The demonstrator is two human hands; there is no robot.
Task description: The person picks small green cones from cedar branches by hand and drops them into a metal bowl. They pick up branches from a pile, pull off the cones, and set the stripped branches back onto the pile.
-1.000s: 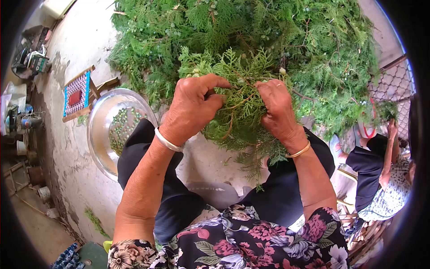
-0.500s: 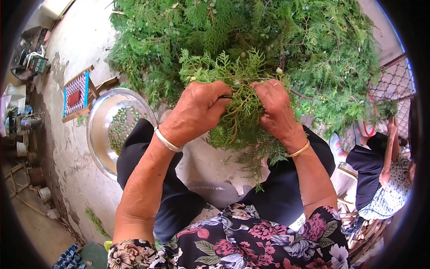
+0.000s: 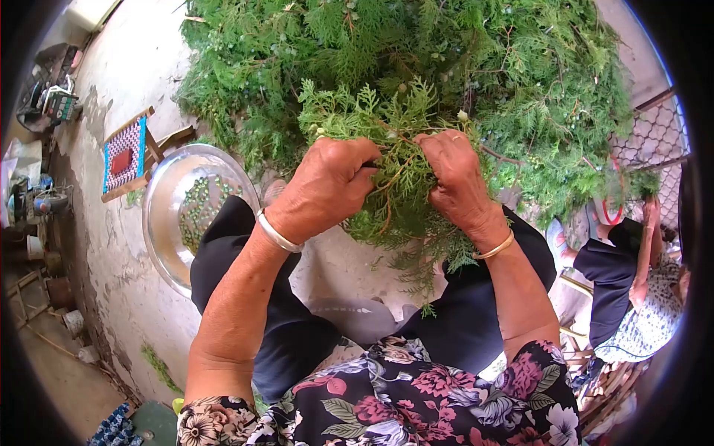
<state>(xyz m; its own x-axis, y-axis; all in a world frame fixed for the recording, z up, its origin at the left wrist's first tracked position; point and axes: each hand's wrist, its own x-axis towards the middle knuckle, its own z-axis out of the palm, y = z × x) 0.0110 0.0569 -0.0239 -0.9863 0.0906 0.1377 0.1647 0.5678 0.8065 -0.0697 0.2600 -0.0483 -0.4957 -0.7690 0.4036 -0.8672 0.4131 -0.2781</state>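
A leafy cypress branch with a few small pale-green cones hangs between my two hands, above my knees. My right hand is closed round its stem on the right. My left hand is pinched at the branch's left side, thumb against curled fingers; what lies between the fingertips is hidden. Beside my left knee stands a shiny metal basin with many small green cones in it.
A large heap of cut cypress branches covers the ground ahead. A low woven-seat stool stands left, beyond the basin. Another person sits at right near wire mesh. Household clutter lines the far left.
My left hand has shifted very slightly left, and a small dark gap now shows by its thumb. My right hand keeps its hold on the branch.
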